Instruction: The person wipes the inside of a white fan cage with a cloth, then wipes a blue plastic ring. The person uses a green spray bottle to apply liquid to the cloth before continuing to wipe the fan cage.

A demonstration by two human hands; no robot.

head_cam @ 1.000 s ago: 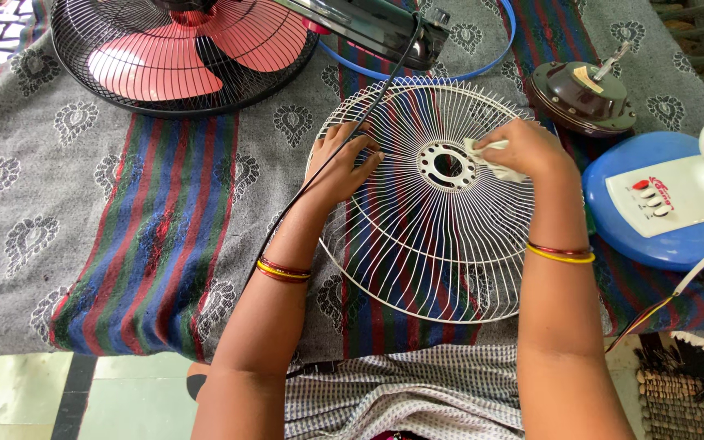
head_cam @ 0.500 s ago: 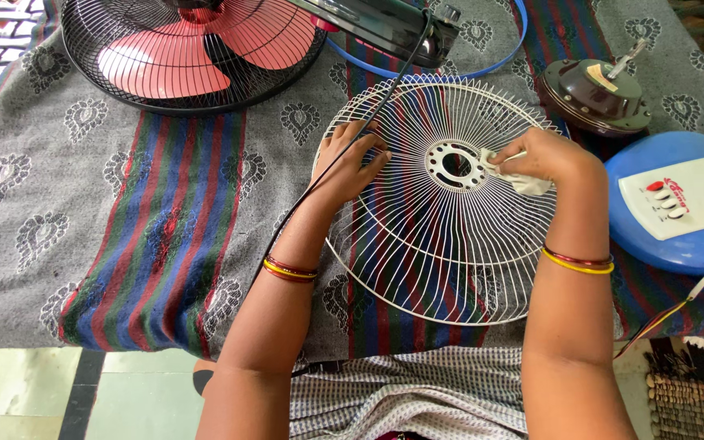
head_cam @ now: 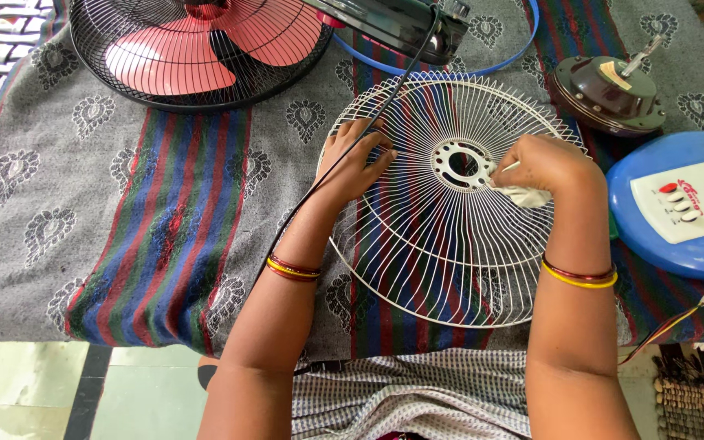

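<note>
Nearest the camera, a checked cloth [head_cam: 417, 391] covers the person's lap at the edge of the bench, which is draped in a grey patterned cover with coloured stripes [head_cam: 165, 228]. Just beyond, a white wire fan guard [head_cam: 442, 236] lies flat on that cover, between both forearms.

The left hand [head_cam: 350, 167] rests spread on the guard's left side, fingers [head_cam: 372, 159] open and pressing down on the wires, gripping nothing. The right hand [head_cam: 547, 163] is closed around a small pale rag [head_cam: 523, 194], held against the wires just beside the central hub ring [head_cam: 462, 165].

The guard looks light and springy: thin wires that would flex under a hard push, so it likely skids on the cover unless pinned. The stiffest places to hold seem to be the outer rim and the hub ring. The rag is soft and bunches easily in a pinch.

A black cable [head_cam: 368, 114] runs across the guard's upper left. To the right sit a blue fan base [head_cam: 653, 228] with a white control panel and a brown motor housing [head_cam: 609, 94]. Farthest, a black guard with red blades [head_cam: 197, 49] lies on the cover.
</note>
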